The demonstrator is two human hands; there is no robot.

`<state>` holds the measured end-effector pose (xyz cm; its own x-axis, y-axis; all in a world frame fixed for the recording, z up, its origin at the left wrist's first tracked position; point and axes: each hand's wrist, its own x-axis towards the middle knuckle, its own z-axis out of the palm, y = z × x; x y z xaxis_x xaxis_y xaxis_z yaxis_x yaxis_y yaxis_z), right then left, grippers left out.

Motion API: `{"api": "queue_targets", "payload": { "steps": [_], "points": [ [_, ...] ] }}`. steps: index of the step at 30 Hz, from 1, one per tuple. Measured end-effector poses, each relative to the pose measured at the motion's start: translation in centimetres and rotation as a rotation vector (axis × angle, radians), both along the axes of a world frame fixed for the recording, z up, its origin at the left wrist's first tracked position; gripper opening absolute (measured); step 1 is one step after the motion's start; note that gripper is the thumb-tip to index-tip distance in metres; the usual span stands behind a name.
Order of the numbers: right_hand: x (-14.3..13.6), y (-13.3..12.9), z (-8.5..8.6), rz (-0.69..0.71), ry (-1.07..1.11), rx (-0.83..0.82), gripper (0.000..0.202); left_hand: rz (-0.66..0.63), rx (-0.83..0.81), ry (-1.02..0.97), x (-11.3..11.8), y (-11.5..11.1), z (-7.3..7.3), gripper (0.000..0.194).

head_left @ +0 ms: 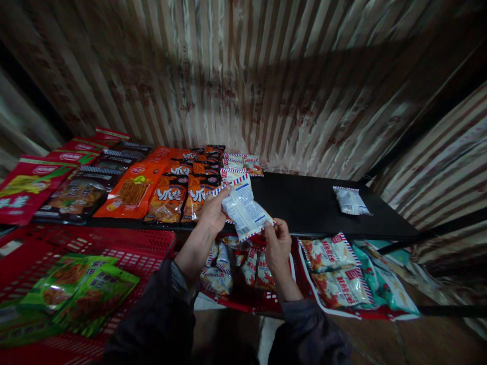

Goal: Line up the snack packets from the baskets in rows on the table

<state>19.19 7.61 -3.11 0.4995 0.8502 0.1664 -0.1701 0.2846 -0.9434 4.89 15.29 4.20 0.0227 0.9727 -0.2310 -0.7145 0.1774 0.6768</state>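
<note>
One white packet (245,210) in hand, printed reverse up, in view across the front edge of the black shelf (304,203) (contact with the shelf not discernible). Left hand (212,210): thumb and fingers pinching the upper-left end. Right hand (278,242): thumb and fingers pinching the lower-right corner. Already on the shelf, left to right: red packets (32,185), dark brown packets (76,190), large orange packets (133,187), smaller orange-and-black packets (167,197) in rows, then at least three striped-edge packets (233,161), partly covered from view. Well apart to the right: a pale packet (350,200), lying alone. Not on the shelf at present: the white packet in hand and the contents of three red baskets. In the left basket (148,243): green packets (101,294), overlapping. In the middle basket (247,306): red-and-white packets (216,274), exact count unclear. In the right basket (342,313): striped-edge packets at left, teal packets (393,284) at right. Judged by row length, striped-edge packets at an early stage compared with the orange-and-black rows.
</note>
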Motion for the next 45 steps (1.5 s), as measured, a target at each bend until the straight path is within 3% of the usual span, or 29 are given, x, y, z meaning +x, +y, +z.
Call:
{"api": "queue_targets", "payload": {
  "steps": [7, 12, 17, 23, 29, 39, 45],
  "points": [
    [0.4, 0.4, -0.9, -0.112, -0.061, -0.032, 0.039, -0.164, -0.036, -0.048, -0.3, -0.2, 0.1, 0.013],
    [0.8, 0.1, -0.3, -0.276, -0.490, 0.009, 0.033, -0.168, -0.013, -0.047, 0.0, 0.0, -0.2, 0.018],
    [1.1, -0.2, 0.1, -0.389, -0.989, 0.211, 0.019, -0.154, -0.001, -0.056, 0.1, 0.1, -0.5, 0.018],
    [1.0, -0.3, 0.4, -0.293, -1.221, 0.390, 0.048, -0.111, -0.065, -0.075, -0.2, 0.5, -0.7, 0.018],
    [0.3, -0.7, 0.5, -0.109, -1.445, 0.265, 0.083, -0.066, -0.114, -0.118, -0.5, 0.5, 0.4, 0.021],
    [-0.7, -0.6, -0.3, -0.247, -1.439, 0.237, 0.070, -0.132, -0.129, -0.125, -0.3, -0.3, 0.9, 0.015],
    [0.0, -0.4, -0.3, -0.332, -1.326, 0.302, 0.060, -0.287, 0.056, -0.138, -0.3, -1.5, 1.8, 0.028]
  ]
}}
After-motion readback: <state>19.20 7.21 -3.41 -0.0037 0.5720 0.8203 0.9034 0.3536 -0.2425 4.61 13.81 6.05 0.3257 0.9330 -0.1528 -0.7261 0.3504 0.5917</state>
